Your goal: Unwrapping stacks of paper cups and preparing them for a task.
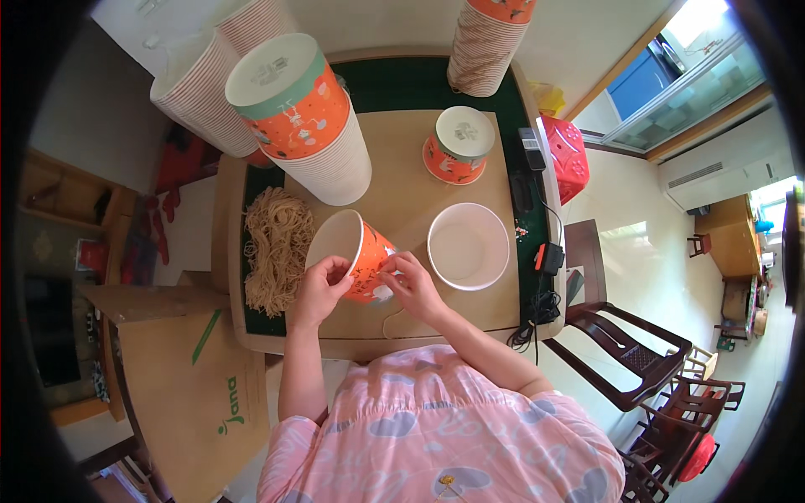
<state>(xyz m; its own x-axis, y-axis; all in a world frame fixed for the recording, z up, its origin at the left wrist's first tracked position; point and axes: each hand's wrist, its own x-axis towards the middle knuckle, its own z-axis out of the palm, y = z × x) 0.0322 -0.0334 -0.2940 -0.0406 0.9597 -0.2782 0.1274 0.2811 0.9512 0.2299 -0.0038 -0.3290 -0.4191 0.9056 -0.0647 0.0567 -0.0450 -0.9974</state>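
Observation:
A paper bucket (369,267), orange printed outside and white inside, lies tilted between my hands with its mouth toward the left. My left hand (323,291) grips it at the rim, thumb and fingers closed. Against the printed side, my right hand (411,287) is closed in a pinch. A thin beige cord (391,323) trails onto the table from beneath the right hand; its upper part is hidden. Just right of that hand stands an upright white bucket (468,247), mouth up. A tangled bundle of beige cord (278,247) lies left of my left hand.
Behind my hands a tall stack of upturned buckets (323,138) leans, beside more nested stacks (197,92). A smaller upturned orange bucket (458,151) and another stack (488,50) stand farther back. Black cables (545,306) run along the right table edge; a cardboard box (189,369) sits lower left.

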